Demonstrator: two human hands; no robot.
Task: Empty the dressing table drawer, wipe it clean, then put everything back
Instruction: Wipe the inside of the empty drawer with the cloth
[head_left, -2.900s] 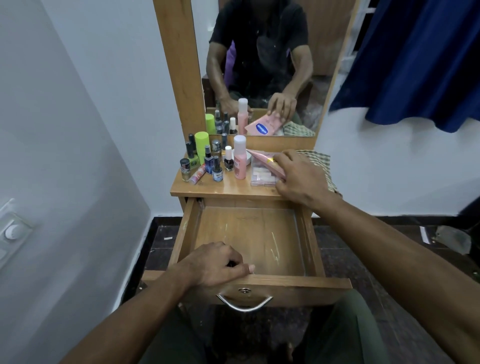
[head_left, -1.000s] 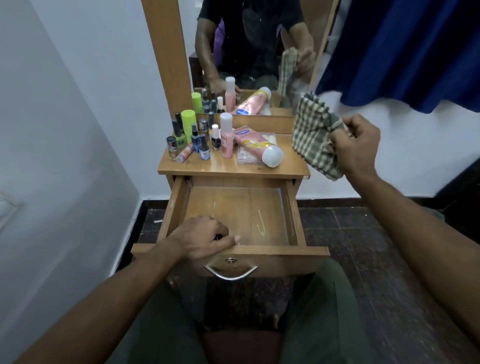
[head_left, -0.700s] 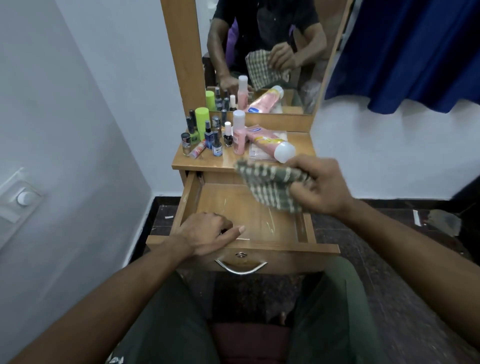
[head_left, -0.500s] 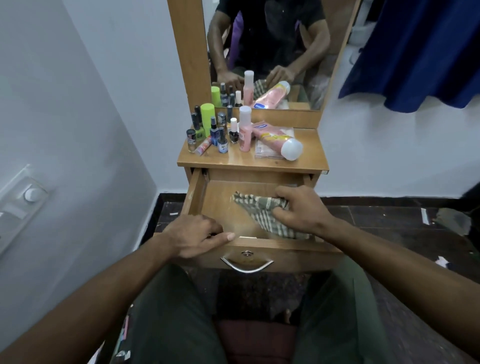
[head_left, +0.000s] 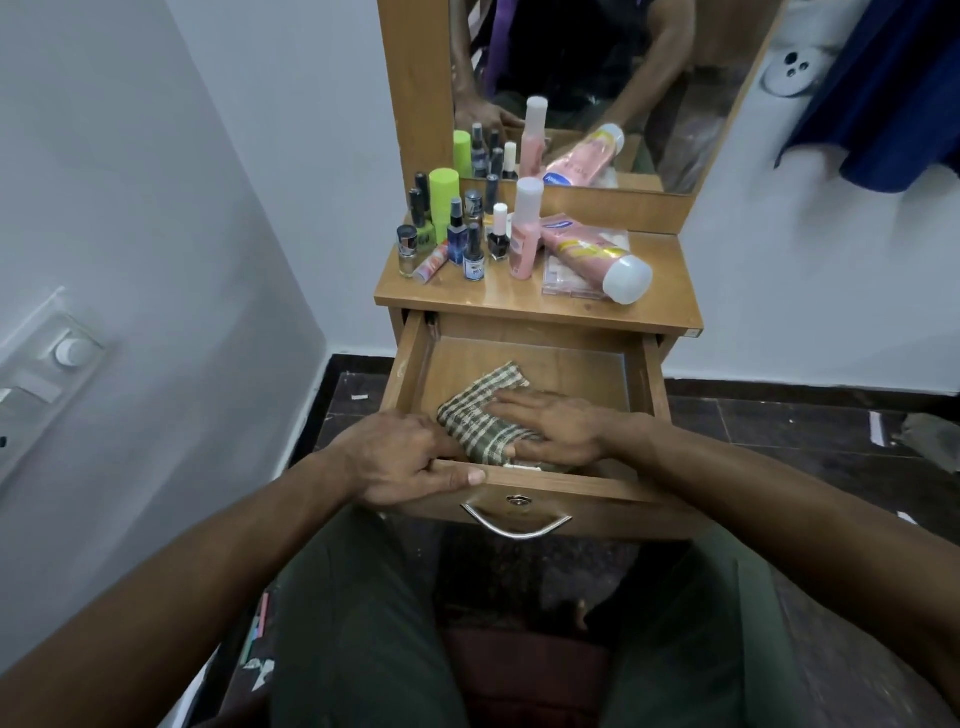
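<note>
We are wiping: our right hand (head_left: 558, 427) lies flat, fingers straight, pressing the checked cloth (head_left: 480, 415) onto the drawer (head_left: 413, 353) floor just beyond our left hand (head_left: 402, 460), which grips the front edge. We should keep that grip firm, sweep into the far corners and along the walls, while the bottles (head_left: 470, 234) wait on the counter (head_left: 660, 280) beyond both hands.
</note>
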